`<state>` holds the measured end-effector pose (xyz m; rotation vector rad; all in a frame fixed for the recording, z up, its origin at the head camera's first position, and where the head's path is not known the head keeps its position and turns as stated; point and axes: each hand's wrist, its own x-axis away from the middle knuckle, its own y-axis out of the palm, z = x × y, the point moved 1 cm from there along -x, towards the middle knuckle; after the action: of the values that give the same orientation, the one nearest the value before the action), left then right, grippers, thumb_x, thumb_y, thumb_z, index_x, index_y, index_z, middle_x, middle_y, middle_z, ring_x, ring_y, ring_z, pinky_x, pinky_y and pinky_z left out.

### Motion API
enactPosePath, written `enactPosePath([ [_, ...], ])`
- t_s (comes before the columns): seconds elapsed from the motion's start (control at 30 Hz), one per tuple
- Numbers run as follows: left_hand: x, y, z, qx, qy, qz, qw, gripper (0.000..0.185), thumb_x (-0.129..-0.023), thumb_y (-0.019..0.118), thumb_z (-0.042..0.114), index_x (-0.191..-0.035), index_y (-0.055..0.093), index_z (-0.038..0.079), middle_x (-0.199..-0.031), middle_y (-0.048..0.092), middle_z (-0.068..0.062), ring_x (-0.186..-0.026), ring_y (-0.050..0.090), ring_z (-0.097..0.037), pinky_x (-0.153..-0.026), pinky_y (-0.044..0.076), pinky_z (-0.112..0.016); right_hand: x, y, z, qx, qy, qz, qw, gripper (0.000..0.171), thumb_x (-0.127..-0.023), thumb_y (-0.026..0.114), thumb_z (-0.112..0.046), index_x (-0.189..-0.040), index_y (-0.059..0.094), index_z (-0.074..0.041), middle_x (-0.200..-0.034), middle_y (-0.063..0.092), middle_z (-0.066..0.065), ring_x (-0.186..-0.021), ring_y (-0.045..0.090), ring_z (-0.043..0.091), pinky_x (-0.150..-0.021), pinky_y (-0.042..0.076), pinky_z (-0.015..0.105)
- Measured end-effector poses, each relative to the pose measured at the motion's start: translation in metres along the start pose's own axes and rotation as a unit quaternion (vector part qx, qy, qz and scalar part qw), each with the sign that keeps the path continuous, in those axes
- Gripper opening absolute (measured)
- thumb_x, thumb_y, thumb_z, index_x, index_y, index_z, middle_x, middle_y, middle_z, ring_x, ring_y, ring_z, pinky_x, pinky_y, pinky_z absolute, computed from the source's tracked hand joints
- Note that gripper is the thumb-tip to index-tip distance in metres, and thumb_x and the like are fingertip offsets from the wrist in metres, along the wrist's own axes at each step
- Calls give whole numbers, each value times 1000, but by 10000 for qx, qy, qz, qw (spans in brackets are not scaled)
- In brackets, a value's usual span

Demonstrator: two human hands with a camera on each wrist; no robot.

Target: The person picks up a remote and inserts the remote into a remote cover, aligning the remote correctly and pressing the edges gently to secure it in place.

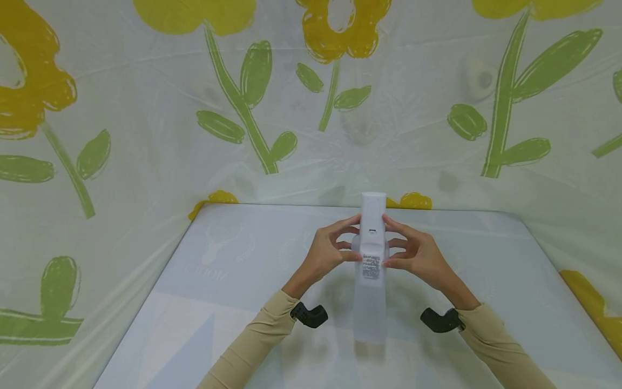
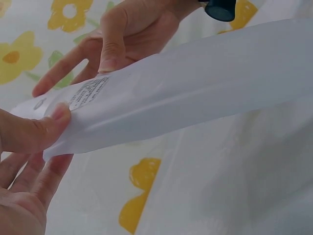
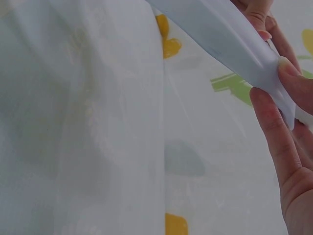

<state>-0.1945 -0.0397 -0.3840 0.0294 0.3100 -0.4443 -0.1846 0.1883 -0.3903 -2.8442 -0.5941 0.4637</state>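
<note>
A long white device [image 1: 373, 208] with a small port, a printed label [image 1: 371, 267] and a paler lower part stands roughly upright in the head view, above the table. My left hand [image 1: 324, 249] pinches its left edge between thumb and fingers. From the other side, my right hand [image 1: 421, 255] pinches the right edge in the same way. In the left wrist view, the left thumb [image 2: 59, 113] presses on the device's front while fingers lie behind it. The right wrist view shows the right fingertips [image 3: 264, 98] against the device's edge. Its exact kind cannot be told.
Below the device spreads a pale table covering [image 1: 233, 324] with faint printed shapes. A white sheet [image 1: 408, 108] with yellow flowers and green leaves hangs behind and along both sides. Dark pieces sit at the left wrist [image 1: 309, 315] and the right wrist [image 1: 441, 320].
</note>
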Motion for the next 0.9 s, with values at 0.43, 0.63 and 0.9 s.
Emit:
enactPosePath([
  [0.43, -5, 0, -17, 56, 104, 51, 9999, 73, -71, 77, -9, -136, 52, 13, -131, 55, 0, -111, 54, -19, -85, 53, -35, 2, -2, 2, 0, 86, 91, 9999, 81, -76, 76, 0, -146, 38, -16, -139, 42, 18, -96, 63, 25, -75, 56, 37],
  [0.63, -7, 0, -18, 77, 107, 72, 9999, 73, -71, 76, -11, -136, 51, 10, -131, 55, -3, -111, 54, -21, -85, 53, -36, 2, -3, 3, 50, 125, 124, 9998, 80, -76, 76, 0, -145, 39, -17, -139, 43, 18, -96, 63, 24, -75, 56, 36],
  [0.9, -3, 4, 5, 2, 54, 16, 10000, 69, -72, 74, -13, -135, 49, -1, -132, 54, -13, -112, 53, -26, -87, 52, -38, 2, -5, 3, 49, 64, 130, 9999, 80, -76, 77, -1, -145, 40, -17, -140, 44, 16, -97, 63, 23, -75, 56, 37],
])
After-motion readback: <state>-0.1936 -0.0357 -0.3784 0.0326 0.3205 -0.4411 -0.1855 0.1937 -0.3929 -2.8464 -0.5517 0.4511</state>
